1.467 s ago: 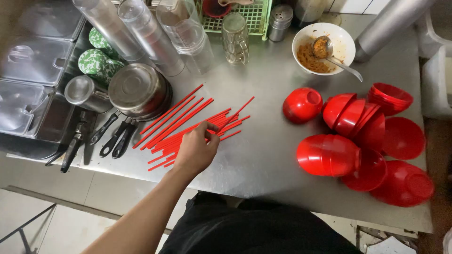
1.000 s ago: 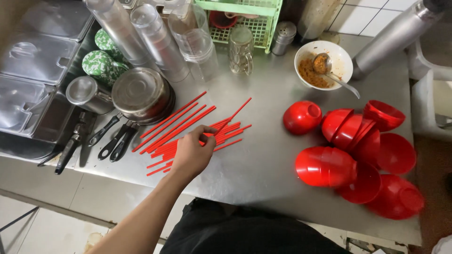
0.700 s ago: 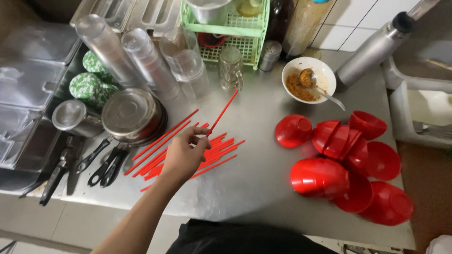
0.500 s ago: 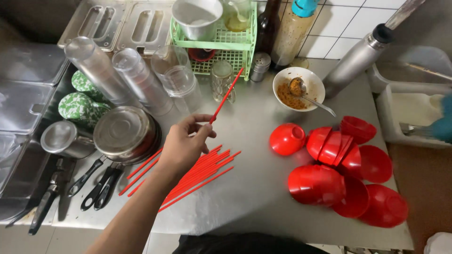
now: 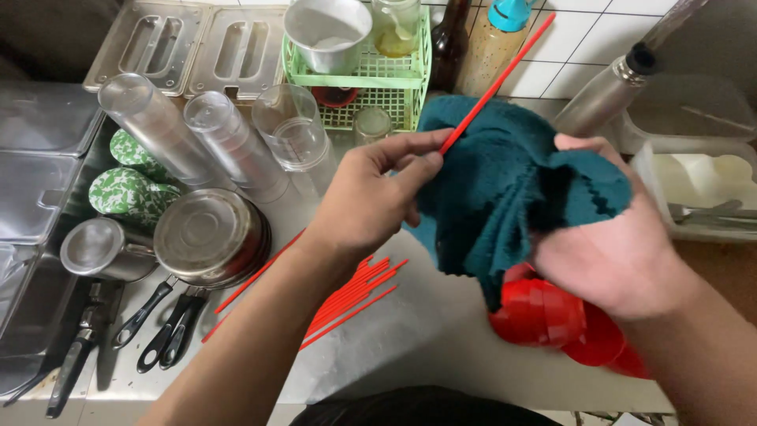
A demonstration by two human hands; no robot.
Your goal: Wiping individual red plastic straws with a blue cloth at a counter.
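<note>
Left hand [image 5: 367, 201] pinches a red chopstick [image 5: 498, 83]; right hand [image 5: 611, 252] clutches a teal cloth [image 5: 505, 185] hiding most red bowls [image 5: 544, 315] on the bench [image 5: 410, 347].

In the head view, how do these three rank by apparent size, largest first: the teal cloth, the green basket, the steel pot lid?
1. teal cloth, though it is held close to the camera, which inflates it.
2. green basket.
3. steel pot lid.
The basket and lid look nearly alike, so their order is unsure.

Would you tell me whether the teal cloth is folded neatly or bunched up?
Bunched up. The teal cloth hangs in loose, uneven folds from the right hand, with the red chopstick held by the left hand against it.
</note>
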